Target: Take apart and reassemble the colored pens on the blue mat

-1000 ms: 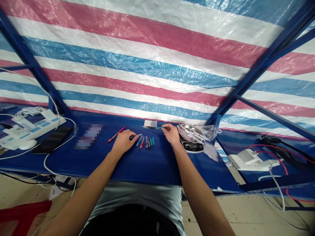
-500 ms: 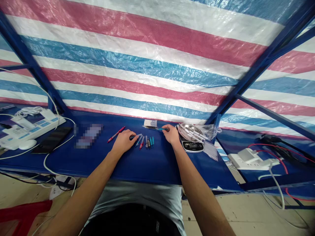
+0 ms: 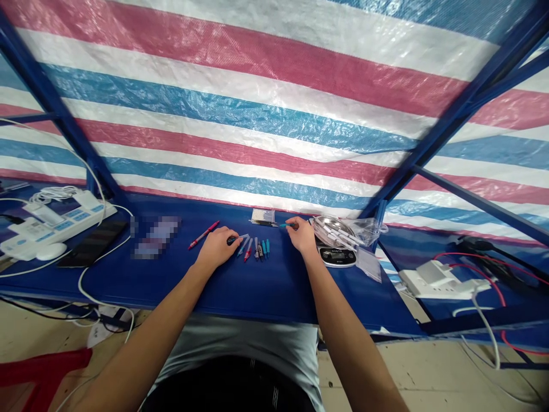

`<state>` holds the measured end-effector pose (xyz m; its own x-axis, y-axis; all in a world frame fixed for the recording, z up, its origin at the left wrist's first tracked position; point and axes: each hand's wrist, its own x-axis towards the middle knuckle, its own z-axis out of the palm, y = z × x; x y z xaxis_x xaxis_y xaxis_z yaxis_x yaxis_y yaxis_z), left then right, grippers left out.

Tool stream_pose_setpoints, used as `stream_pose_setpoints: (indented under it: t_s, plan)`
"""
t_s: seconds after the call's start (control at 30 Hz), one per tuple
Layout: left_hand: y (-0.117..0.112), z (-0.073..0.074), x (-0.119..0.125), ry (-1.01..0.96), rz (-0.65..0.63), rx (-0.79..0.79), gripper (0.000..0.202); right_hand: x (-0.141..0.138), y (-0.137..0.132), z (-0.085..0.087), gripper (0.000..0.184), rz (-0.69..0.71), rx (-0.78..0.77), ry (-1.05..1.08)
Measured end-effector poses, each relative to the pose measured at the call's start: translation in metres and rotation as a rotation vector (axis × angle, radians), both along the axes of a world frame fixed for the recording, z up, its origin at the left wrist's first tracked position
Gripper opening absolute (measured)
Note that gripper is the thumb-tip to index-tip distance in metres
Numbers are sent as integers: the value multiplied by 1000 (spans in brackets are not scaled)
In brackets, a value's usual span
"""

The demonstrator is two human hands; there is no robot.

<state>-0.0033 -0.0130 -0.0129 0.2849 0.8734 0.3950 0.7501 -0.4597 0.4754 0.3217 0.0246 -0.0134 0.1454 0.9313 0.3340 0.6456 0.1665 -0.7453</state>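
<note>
Head view: on the tabletop, left to right, lay one power strip, one phone and one red pen. The left hand had its fingers closed around one dark pen, its pale end sticking out rightward. Beyond it lay a row of pen parts: one red, two teal, the rest too small to count surely. Behind them lay one packet. The right hand's fingers pinched one teal pen, which poked out leftward toward the packet. Just beside stood one scale.
</note>
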Motion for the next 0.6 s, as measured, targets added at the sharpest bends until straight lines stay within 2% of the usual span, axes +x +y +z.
stream_pose_setpoints:
  t_s: [0.13, 0.23, 0.3, 0.47, 0.6]
  plan:
    - [0, -1, 0, 12, 24, -8, 28, -2, -4, 3, 9, -42, -43, -125]
    - [0, -1, 1, 25, 39, -5, 30, -4, -10, 8, 9, -22, -149, -208]
    - [-1, 0, 2, 33, 18, -1, 33, -6, -16, 11, 16, 68, -222, -246]
    - [-6, 5, 6, -8, -90, -44, 40, -17, -30, 19, 36, 411, -296, -238]
    - [-10, 9, 10, -58, -129, -104, 43, -25, -36, 25, 38, 565, -298, -191]
